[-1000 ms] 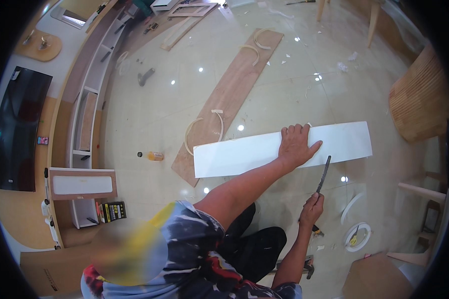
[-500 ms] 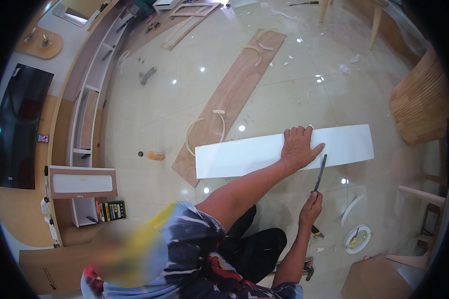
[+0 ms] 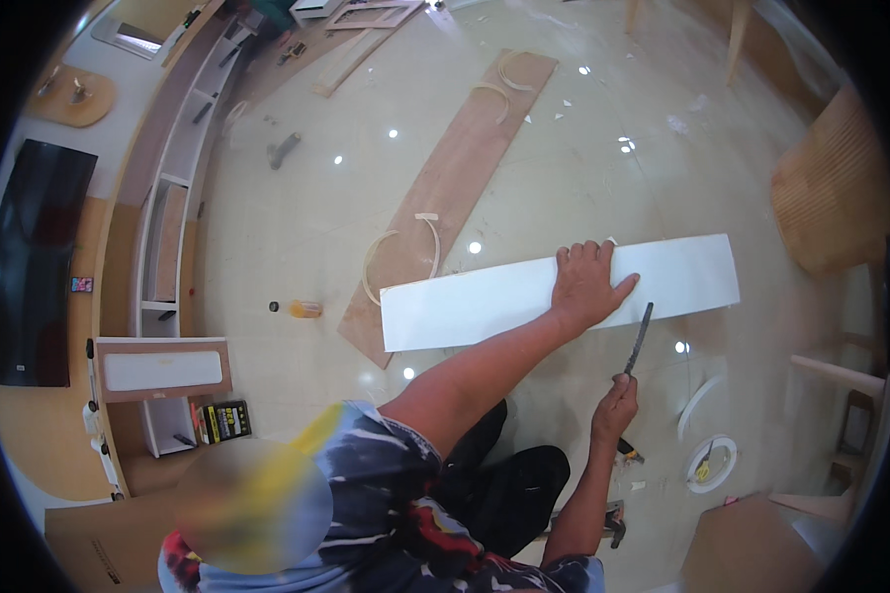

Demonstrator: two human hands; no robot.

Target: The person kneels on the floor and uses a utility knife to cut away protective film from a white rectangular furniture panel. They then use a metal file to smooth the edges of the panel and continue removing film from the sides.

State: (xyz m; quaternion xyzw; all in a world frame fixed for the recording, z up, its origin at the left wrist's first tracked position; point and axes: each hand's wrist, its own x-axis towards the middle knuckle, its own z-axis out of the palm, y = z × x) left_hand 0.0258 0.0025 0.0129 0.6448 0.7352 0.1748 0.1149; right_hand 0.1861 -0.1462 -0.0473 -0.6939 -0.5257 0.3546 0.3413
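A long white board (image 3: 465,308) lies across the middle, its left end over a brown wood plank (image 3: 435,198). My left hand (image 3: 585,287) bears on the board right of its middle, fingers bent over the far edge and thumb apart on the white face. In my closed right hand (image 3: 615,403) is a dark, slender file (image 3: 641,338), pointing up and slightly right. The file's tip is by the board's near edge, close to my left thumb; whether they touch I cannot tell.
Several thin curved strips (image 3: 368,265) lie on and beside the plank. A bottle (image 3: 306,309) stands left. Near my right forearm lie a hammer (image 3: 615,524) and a white ring (image 3: 730,463). A ribbed wooden drum-shaped base (image 3: 833,188) stands right, a low cabinet (image 3: 173,227) left.
The file has tilted slightly to the right, with its tip a little farther from my left thumb. My left hand keeps its place on the board. The whole view has shifted slightly.
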